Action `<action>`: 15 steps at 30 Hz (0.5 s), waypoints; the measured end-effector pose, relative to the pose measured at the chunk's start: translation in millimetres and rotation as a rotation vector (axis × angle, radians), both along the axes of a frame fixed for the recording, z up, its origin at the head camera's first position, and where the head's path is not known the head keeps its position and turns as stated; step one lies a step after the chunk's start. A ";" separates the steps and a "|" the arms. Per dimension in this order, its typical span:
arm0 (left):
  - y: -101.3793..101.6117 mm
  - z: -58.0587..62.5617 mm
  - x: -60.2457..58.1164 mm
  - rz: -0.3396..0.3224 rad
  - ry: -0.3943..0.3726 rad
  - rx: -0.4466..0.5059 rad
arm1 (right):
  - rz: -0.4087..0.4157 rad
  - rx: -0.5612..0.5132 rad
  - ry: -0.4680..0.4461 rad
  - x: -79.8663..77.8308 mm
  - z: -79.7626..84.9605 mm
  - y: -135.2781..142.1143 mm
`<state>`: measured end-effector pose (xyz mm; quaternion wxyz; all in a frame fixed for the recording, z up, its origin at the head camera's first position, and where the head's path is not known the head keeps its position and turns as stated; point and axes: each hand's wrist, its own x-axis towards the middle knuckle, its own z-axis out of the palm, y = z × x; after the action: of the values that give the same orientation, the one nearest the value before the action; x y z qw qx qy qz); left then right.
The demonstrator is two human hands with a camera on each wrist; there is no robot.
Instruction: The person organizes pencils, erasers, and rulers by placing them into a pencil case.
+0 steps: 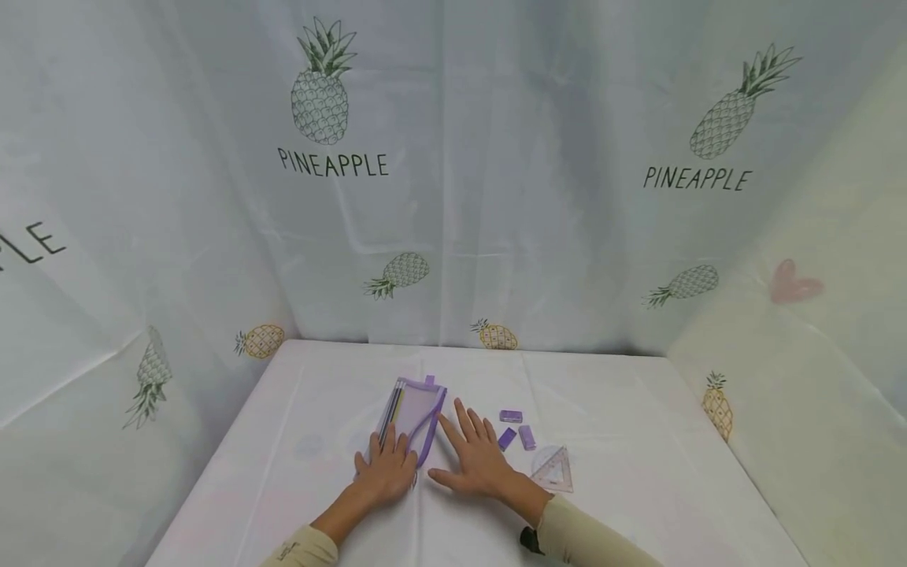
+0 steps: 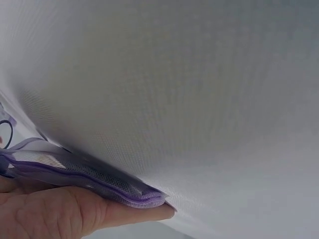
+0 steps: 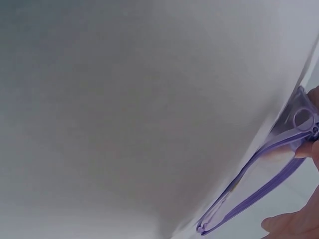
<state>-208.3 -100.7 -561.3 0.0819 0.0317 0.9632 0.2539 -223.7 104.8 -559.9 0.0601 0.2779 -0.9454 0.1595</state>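
A see-through pencil pouch (image 1: 423,402) with purple zip edging lies on the table, several pencils (image 1: 391,409) along its left side. My left hand (image 1: 386,475) rests over the pouch's near end, its fingers spread and pointing away from me. In the left wrist view the pouch's purple edge (image 2: 132,195) runs along that hand (image 2: 60,214). Just right of the pouch is my right hand (image 1: 476,465), fingers spread, index fingertip right at the purple edge. The right wrist view shows the pouch's zip edges (image 3: 264,196) parted, with a round ring (image 3: 303,119) near one end.
Purple erasers lie right of my right hand: one farther back (image 1: 511,416), one light (image 1: 527,438), one darker (image 1: 506,439). A clear set square (image 1: 561,473) overlaps a round-edged clear piece (image 1: 546,454) near my right wrist. Pineapple-print curtains (image 1: 496,197) surround the white-covered table (image 1: 609,409).
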 end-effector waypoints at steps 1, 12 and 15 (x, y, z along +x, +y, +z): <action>-0.3 0.2 0.1 0.000 -0.004 -0.001 | 0.003 -0.001 0.003 0.4 -0.6 0.8; -0.5 2.1 -1.0 -0.015 -0.011 -0.002 | 0.015 0.032 0.024 -1.6 4.6 17.8; 0.0 1.5 -0.5 -0.007 -0.010 -0.010 | 0.011 0.051 0.003 -3.6 5.4 26.5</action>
<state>-208.9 -100.8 -559.7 0.0878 0.0334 0.9640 0.2487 -227.3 131.3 -554.5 0.0537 0.2849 -0.9475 0.1353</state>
